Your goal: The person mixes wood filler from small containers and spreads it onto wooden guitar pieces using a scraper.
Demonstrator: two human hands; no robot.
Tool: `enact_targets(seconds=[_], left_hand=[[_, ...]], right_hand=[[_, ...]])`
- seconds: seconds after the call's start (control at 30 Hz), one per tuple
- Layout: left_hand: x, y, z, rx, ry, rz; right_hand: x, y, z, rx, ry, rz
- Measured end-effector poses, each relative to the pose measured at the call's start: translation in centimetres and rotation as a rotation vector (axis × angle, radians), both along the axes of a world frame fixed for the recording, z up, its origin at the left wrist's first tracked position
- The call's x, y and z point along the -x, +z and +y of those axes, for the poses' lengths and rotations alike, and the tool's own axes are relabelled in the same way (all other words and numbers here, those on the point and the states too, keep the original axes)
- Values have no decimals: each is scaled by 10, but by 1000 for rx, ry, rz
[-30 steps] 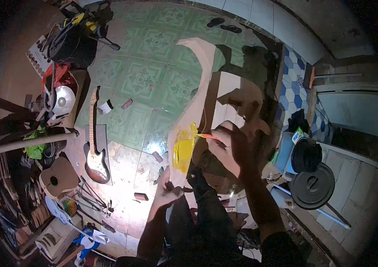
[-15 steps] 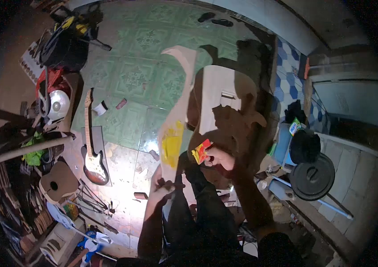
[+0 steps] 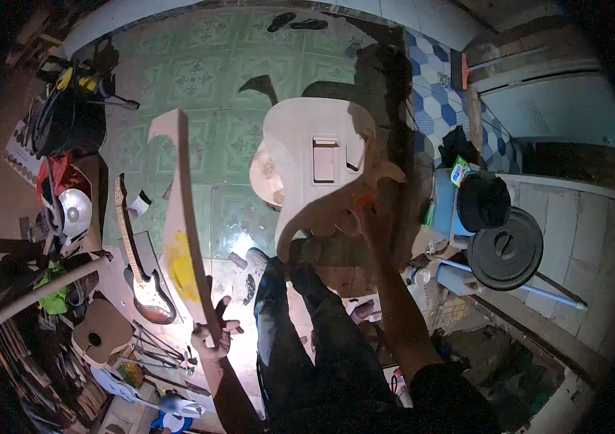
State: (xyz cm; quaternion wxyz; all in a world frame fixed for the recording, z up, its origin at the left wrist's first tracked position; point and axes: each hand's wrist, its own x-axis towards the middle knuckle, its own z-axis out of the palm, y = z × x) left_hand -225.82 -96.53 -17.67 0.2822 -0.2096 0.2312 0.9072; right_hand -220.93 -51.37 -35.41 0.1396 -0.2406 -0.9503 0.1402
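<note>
A long pale curved wooden piece with a yellow smear on it stands tilted at the left of centre. My left hand is closed round its lower end. A pale guitar-shaped wooden body with a rectangular cutout lies to the right of it. Over this body's shadowed lower right part is my right hand, its fingers closed on a small red card that shows only dimly.
An electric guitar lies on the floor at the left, near a small acoustic guitar body. A black round lid and a blue container stand at the right. Dark sandals lie at the far end.
My left hand has moved left with the curved piece, away from the guitar-shaped body. My right hand, with the red card, has moved up and right over that body. The view has shifted.
</note>
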Motion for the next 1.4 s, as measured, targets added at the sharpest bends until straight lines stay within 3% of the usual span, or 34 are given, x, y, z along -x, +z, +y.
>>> enact_targets(seconds=[0.03,0.1,0.23,0.37,0.53,0.63,0.7,0.83,0.93,1.0,1.1,1.13,1.2,1.33,1.4], left_hand=[[3,9,7,2,26,40],[8,15,10,-119,62,92],[6,15,7,-38,112,123],[2,19,16,34,136,156],[-6,23,23,9,191,158],[-15,20,17,-57,210,109],[-22,18,10,-115,229,50],[-36,14,-7,-33,218,64],[-45,15,-19,-10,232,76],[-51,21,-23,-1,243,78],[-63,29,-31,20,257,83],[-66,31,-34,30,261,84],[-73,35,-38,44,275,90],[-81,40,-44,70,296,90],[-82,42,-45,75,301,90]], right_hand=[[2,14,1,-297,139,-59],[8,33,-8,744,-470,12],[1,22,1,591,-402,57],[7,26,7,496,-271,-68],[25,65,-12,270,-92,-83],[30,57,-20,308,69,-51],[28,31,-25,610,-128,-104],[11,17,-35,451,54,73],[9,37,-35,769,-46,254],[13,53,-19,328,-26,77],[25,25,2,168,-120,-137],[25,10,-2,170,-121,-133],[32,-6,-17,284,-30,184],[31,-2,-37,107,-19,20],[28,4,-39,-36,88,144]])
